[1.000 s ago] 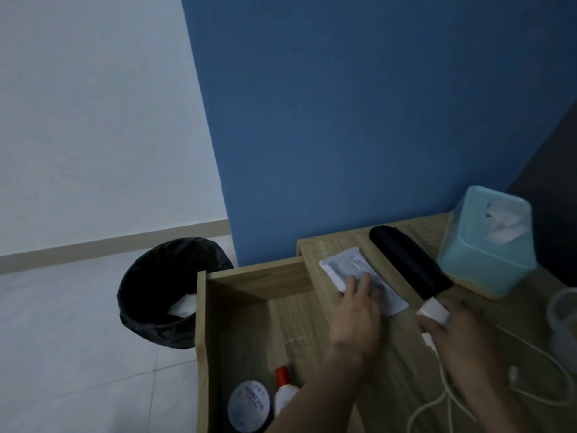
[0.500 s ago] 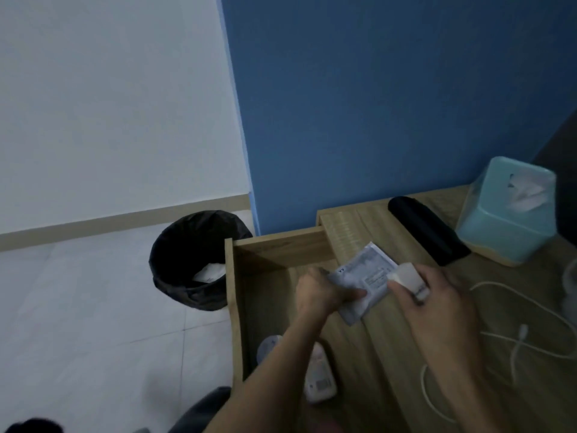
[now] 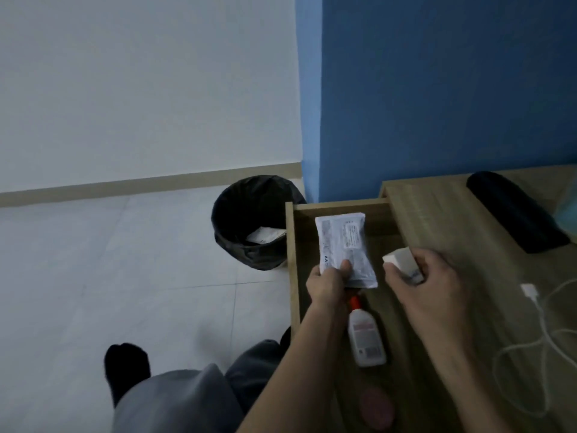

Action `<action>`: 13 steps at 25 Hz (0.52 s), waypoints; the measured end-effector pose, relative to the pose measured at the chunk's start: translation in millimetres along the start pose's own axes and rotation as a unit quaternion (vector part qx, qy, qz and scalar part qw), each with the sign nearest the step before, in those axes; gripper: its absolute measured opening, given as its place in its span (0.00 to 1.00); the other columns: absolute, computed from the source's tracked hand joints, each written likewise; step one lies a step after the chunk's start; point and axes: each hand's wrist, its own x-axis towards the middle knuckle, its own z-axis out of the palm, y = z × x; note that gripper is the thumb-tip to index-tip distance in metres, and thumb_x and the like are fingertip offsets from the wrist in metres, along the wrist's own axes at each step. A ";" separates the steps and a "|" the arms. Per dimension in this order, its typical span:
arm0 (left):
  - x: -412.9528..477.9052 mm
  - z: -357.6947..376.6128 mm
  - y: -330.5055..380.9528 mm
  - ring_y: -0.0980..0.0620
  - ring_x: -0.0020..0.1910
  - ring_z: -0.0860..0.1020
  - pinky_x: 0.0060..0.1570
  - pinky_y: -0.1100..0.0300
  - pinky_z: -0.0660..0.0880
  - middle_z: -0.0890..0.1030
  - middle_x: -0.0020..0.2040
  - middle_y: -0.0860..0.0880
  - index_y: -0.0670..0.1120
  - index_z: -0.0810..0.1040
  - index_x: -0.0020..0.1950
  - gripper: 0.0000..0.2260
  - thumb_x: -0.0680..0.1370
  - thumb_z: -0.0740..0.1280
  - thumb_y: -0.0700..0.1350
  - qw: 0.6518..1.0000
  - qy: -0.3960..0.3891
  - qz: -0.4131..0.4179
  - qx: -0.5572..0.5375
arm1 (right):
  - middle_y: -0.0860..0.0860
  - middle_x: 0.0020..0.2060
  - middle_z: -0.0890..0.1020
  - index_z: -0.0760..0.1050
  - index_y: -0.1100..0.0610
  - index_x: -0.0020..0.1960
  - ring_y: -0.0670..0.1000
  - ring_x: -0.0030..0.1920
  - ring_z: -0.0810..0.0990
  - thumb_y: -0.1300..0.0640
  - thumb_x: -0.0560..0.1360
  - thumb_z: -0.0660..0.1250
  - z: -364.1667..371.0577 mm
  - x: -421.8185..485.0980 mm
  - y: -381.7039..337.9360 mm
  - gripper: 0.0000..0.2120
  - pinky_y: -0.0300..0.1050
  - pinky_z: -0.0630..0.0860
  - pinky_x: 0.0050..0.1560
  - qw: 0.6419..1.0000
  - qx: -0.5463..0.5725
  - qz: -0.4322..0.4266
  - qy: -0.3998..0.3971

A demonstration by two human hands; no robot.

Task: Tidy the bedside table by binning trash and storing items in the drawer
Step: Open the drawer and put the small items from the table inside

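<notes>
Pinching one white printed packet [image 3: 343, 245], left hand [image 3: 327, 284]; gripping one white charger cube [image 3: 401, 260], right hand [image 3: 434, 289]; one white orange-capped bottle [image 3: 365, 339] in wooden drawer [image 3: 292, 260].

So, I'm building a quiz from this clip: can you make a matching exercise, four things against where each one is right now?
Things
1. white packet
2. white block
3. red-capped bottle
4. black case

Places
A. lying in the drawer
B. on the tabletop by the blue wall
C. pinched by the left hand
D. gripped in the right hand

Pairs: 1-C, 2-D, 3-A, 4-B.
</notes>
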 end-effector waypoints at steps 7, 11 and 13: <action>24.3 -6.6 -14.1 0.43 0.49 0.77 0.54 0.44 0.77 0.76 0.58 0.40 0.49 0.68 0.67 0.19 0.77 0.62 0.37 0.991 0.130 -0.016 -0.027 | 0.58 0.55 0.77 0.73 0.61 0.60 0.55 0.53 0.76 0.56 0.68 0.70 67.0 1.7 12.1 0.22 0.40 0.68 0.46 0.998 -0.047 0.013 -0.043; 45.1 0.0 -22.0 0.41 0.56 0.76 0.53 0.49 0.74 0.74 0.64 0.39 0.47 0.64 0.71 0.22 0.78 0.61 0.37 0.987 0.160 -0.007 -0.017 | 0.59 0.57 0.75 0.73 0.62 0.60 0.56 0.54 0.75 0.57 0.69 0.69 98.8 29.9 37.5 0.20 0.40 0.65 0.43 0.993 -0.075 0.067 -0.060; 59.9 1.5 -21.3 0.40 0.60 0.75 0.55 0.49 0.74 0.74 0.64 0.38 0.45 0.64 0.71 0.22 0.78 0.63 0.39 0.985 0.173 -0.014 0.001 | 0.59 0.57 0.74 0.74 0.62 0.59 0.56 0.54 0.76 0.58 0.70 0.69 117.8 46.2 49.0 0.19 0.40 0.65 0.41 0.990 -0.089 0.088 -0.069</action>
